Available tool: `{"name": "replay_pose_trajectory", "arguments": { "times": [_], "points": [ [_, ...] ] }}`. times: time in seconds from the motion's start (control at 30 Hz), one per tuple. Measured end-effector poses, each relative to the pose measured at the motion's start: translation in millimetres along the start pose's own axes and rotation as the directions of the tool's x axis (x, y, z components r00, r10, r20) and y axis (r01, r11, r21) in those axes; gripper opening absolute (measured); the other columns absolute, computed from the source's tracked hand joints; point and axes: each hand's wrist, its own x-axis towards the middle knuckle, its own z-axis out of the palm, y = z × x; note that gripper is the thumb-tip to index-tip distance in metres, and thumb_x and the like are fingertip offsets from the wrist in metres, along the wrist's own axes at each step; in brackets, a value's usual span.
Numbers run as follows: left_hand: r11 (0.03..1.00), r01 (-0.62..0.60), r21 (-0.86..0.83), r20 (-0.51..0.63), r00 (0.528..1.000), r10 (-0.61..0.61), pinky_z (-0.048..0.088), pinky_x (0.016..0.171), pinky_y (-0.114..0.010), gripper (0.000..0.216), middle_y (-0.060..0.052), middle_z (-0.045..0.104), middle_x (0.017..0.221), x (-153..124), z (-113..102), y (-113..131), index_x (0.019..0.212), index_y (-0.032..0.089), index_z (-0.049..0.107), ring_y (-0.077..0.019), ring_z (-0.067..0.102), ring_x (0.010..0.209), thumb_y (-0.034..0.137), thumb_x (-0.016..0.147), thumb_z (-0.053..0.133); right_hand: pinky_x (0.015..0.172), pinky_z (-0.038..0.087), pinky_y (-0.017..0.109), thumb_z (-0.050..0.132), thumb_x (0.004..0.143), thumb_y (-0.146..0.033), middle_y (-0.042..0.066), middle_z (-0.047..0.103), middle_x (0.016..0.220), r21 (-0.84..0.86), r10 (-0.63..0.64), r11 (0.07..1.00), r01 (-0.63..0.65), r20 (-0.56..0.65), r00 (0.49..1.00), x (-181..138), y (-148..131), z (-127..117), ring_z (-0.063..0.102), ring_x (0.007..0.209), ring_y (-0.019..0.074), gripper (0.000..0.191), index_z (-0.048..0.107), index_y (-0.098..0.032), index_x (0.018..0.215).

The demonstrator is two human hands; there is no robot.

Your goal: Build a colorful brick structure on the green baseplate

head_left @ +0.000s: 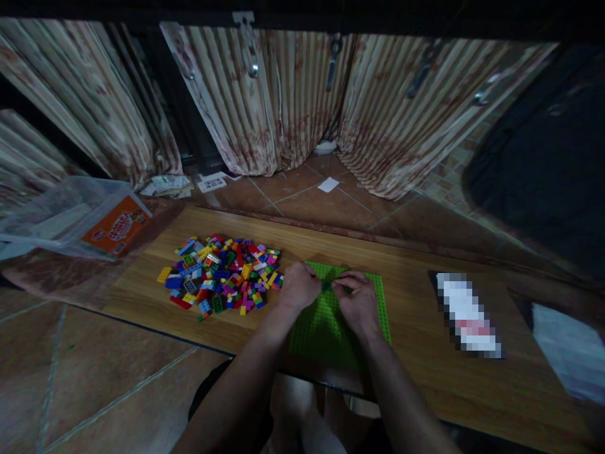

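A bright green studded baseplate (326, 334) lies on the wooden table in front of me. My left hand (300, 285) is closed over the plate's left side, its fingers curled inward; what they hold, if anything, is hidden. Across from it, my right hand (357, 296) is closed in a pinch over the plate's upper right part. Between the two hands sits a small dark green brick (326, 286), close to the right fingertips; whether they grip it I cannot tell. A heap of mixed coloured toy bricks (227, 274) spreads to the left of my left hand.
The wooden table (406, 372) runs across the view. At its left end stands a clear plastic bin (66, 221) with an orange label. A pixelated flat item (467, 315) lies to the right, and a pale sheet (570, 350) at the right end. Striped curtains (302, 101) hang behind.
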Motion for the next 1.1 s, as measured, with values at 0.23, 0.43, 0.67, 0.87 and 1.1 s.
{"name": "replay_pose_trajectory", "arguments": {
  "times": [0.23, 0.43, 0.67, 0.87, 1.1],
  "points": [
    [1.0, -0.001, 0.006, -0.07, 0.998, 0.001, 0.049, 0.079, -0.025, 0.026, -0.01, 0.073, 0.083, -5, 4, -4, 0.082, 0.015, 0.075, -0.0179, 0.067, 0.08, 0.012, 0.077, 0.049, 0.088, 0.044, 0.043, 0.06, 0.075, -0.034, 0.006, 0.067, 0.089, 0.018, -0.066, 0.998, 0.066, 0.002, 0.998, -2, 5, 0, 0.06, 0.088, 0.0233, 0.018, 0.072, -0.024, 0.067],
    [0.998, 0.007, -0.06, -0.078, 0.997, -0.012, 0.05, 0.079, -0.026, 0.025, -0.01, 0.073, 0.087, -11, 4, -2, 0.083, 0.016, 0.074, -0.0194, 0.068, 0.085, 0.013, 0.078, 0.05, 0.091, 0.043, 0.046, 0.061, 0.076, -0.042, 0.008, 0.07, 0.092, 0.005, -0.085, 0.996, 0.085, 0.051, 0.995, 0, 14, -6, 0.061, 0.092, 0.0259, 0.023, 0.073, -0.023, 0.073],
    [0.989, 0.016, -0.149, -0.288, 0.956, -0.059, 0.047, 0.078, -0.026, 0.021, -0.005, 0.072, 0.081, -4, -30, -18, 0.086, 0.017, 0.074, -0.0174, 0.066, 0.08, 0.024, 0.082, 0.054, 0.086, 0.046, 0.043, 0.057, 0.078, -0.048, 0.009, 0.072, 0.092, 0.023, 0.028, 0.999, -0.029, 0.03, 0.999, 2, 5, -16, 0.064, 0.09, 0.027, 0.029, 0.071, -0.023, 0.078],
    [0.991, 0.129, -0.029, -0.547, 0.828, -0.124, 0.047, 0.081, -0.028, 0.024, -0.009, 0.068, 0.096, 9, -64, -53, 0.094, 0.016, 0.07, -0.0205, 0.064, 0.089, 0.031, 0.077, 0.062, 0.083, 0.049, 0.04, 0.057, 0.078, -0.048, 0.01, 0.072, 0.094, 0.057, 0.053, 0.997, -0.053, 0.0, 0.999, 2, -2, -20, 0.065, 0.088, 0.0259, 0.029, 0.071, -0.022, 0.08],
    [0.949, 0.213, 0.232, -0.486, 0.87, -0.077, 0.047, 0.085, -0.03, 0.025, -0.011, 0.065, 0.09, 14, -65, -65, 0.09, 0.015, 0.068, -0.0249, 0.061, 0.095, 0.033, 0.074, 0.064, 0.084, 0.047, 0.037, 0.056, 0.079, -0.045, 0.008, 0.07, 0.093, 0.076, 0.035, 0.996, -0.038, 0.034, 0.999, -2, -12, -17, 0.064, 0.09, 0.0239, 0.028, 0.071, -0.02, 0.08]
  ]
}}
